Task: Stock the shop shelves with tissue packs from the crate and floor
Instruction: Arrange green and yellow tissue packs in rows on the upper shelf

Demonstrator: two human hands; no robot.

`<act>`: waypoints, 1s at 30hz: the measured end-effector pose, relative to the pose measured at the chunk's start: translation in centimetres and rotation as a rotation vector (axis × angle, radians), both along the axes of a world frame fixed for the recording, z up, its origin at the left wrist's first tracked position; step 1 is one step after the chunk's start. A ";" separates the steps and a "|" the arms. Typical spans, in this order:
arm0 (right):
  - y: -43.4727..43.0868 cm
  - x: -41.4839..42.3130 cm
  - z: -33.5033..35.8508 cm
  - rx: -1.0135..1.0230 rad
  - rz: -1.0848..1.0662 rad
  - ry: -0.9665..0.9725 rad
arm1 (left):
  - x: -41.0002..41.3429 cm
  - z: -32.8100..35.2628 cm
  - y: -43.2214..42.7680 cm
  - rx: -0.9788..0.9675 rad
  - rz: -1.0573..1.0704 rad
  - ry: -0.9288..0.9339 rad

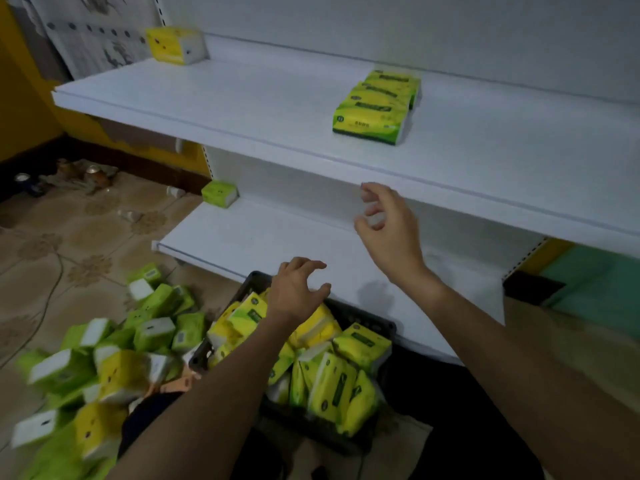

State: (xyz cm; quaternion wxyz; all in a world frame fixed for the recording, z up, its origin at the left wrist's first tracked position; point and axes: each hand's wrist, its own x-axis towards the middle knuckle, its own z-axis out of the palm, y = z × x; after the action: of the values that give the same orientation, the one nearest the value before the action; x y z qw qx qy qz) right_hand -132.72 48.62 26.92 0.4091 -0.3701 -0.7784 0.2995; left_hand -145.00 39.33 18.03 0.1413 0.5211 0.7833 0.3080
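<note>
At my knees, the black plastic crate holds yellow-green tissue packs. My left hand spreads empty above it. My right hand hangs loose-fingered and empty under the white upper shelf, which bears a row of packs.

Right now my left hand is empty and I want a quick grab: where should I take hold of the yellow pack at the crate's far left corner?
Grip the yellow pack across its narrow sides near the raised upper end, coming from above with the left hand, which hovers beside it. It leans atop the other packs in the crate, upper end exposed, lower end crowded.
</note>
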 end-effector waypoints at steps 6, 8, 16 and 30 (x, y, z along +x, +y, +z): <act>-2.0 4.3 -12.1 -0.358 -0.021 -0.273 | 2.5 -7.0 -3.2 -0.215 -0.013 -0.167; -2.5 5.7 -15.8 -0.504 -0.067 -0.356 | 3.1 -9.1 -3.8 -0.268 0.000 -0.223; -3.2 8.7 -25.2 -0.814 -0.201 -0.464 | 5.4 -15.4 -0.8 -0.421 -0.097 -0.301; -0.6 5.8 -29.7 -0.913 -0.276 -0.468 | 4.3 -20.0 3.6 -0.571 -0.077 -0.286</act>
State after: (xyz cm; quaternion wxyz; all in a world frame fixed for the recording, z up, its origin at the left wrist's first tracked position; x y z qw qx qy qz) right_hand -126.95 48.03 -2.73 0.0573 -0.6663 -0.5834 0.4609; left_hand -140.67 42.97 -1.96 0.4022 0.4411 0.7899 0.1403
